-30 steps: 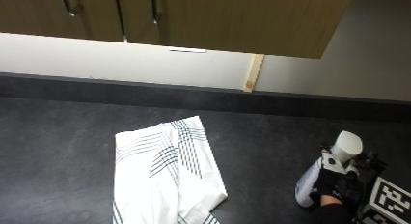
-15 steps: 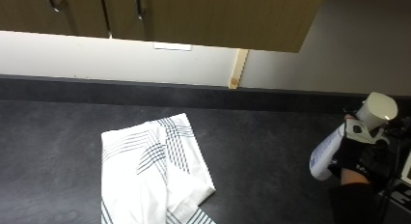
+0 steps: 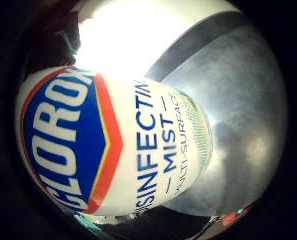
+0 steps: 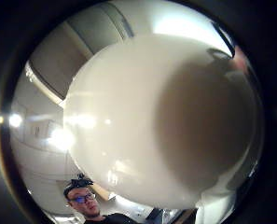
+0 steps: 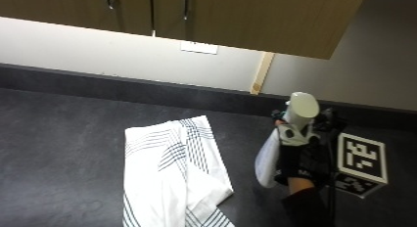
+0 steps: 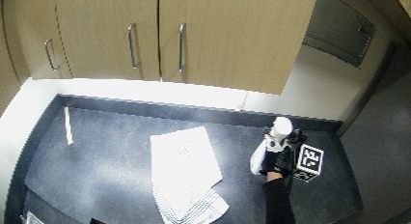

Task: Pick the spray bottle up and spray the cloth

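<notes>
A white spray bottle with a blue and red Clorox label is gripped by my gloved right hand, fingers curled round its neck below the white spray head. The bottle is tilted and held just right of the cloth, seemingly lifted off the counter. The white cloth with dark stripes lies folded flat on the dark counter. In the wide outside view the bottle and hand sit right of the cloth. The bottle's white body fills the thumb side palm view.
Wooden wall cabinets hang over the back of the counter. A thin white strip lies on the counter far left. The counter's back edge meets a dark upstand below the pale wall.
The outside camera has shifted. My hand has brought the bottle up and leftward, so it is now much closer to the cloth's right edge. The cloth lies as before.
</notes>
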{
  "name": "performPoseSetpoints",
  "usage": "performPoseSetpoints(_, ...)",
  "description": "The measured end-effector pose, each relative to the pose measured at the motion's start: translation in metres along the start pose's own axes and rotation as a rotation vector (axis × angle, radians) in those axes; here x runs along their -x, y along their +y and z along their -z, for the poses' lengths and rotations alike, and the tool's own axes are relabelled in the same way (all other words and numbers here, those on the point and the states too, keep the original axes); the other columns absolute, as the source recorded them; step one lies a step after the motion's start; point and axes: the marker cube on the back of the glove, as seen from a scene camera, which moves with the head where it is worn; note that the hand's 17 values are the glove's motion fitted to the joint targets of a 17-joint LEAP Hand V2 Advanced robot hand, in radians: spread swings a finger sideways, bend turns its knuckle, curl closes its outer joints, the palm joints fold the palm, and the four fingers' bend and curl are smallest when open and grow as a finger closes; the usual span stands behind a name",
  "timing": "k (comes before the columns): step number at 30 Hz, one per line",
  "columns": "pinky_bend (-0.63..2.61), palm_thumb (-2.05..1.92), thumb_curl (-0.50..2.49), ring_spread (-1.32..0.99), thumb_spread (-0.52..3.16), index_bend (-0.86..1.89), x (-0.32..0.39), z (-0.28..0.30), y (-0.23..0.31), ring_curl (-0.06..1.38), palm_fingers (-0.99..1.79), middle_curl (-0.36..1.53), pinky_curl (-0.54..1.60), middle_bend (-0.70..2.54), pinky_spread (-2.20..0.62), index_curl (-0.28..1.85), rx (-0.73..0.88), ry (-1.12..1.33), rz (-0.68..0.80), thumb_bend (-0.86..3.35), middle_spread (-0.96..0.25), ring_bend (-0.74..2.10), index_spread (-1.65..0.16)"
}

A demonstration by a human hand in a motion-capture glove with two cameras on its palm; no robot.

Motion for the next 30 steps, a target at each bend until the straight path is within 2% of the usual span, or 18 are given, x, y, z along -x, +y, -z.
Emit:
performPoseSetpoints(8, 0.26, 1.18, 0.67, -0.02, 0.70, 0.14, 0.009, -0.091, 0.038, 0.45, 0.93, 0.51, 0.34, 0.32, 0.08, 0.46, 0.343, -0.007, -0.007, -0.02, 0.03, 0.38, -0.17)
performPoseSetpoints(13, 0.27, 1.18, 0.67, -0.02, 0.69, 0.14, -0.002, -0.104, 0.031, 0.46, 0.94, 0.52, 0.36, 0.32, 0.08, 0.46, 0.404, 0.021, 0.032, -0.02, 0.03, 0.38, -0.16)
performPoseSetpoints(19, 0.27, 1.19, 0.67, -0.02, 0.68, 0.14, -0.008, -0.106, 0.023, 0.46, 0.95, 0.53, 0.37, 0.32, 0.07, 0.45, 0.444, 0.121, -0.019, -0.02, 0.03, 0.38, -0.15)
performPoseSetpoints(23, 0.28, 1.19, 0.67, -0.02, 0.68, 0.13, -0.024, -0.111, 0.015, 0.47, 0.98, 0.54, 0.38, 0.32, 0.07, 0.45, 0.551, 0.273, -0.140, -0.02, 0.03, 0.39, -0.15)
performPoseSetpoints(30, 0.34, 1.18, 0.68, -0.01, 0.65, 0.11, -0.069, -0.123, 0.019, 0.49, 1.03, 0.55, 0.41, 0.33, 0.06, 0.43, 0.799, 0.692, -0.531, -0.02, 0.04, 0.41, -0.13)
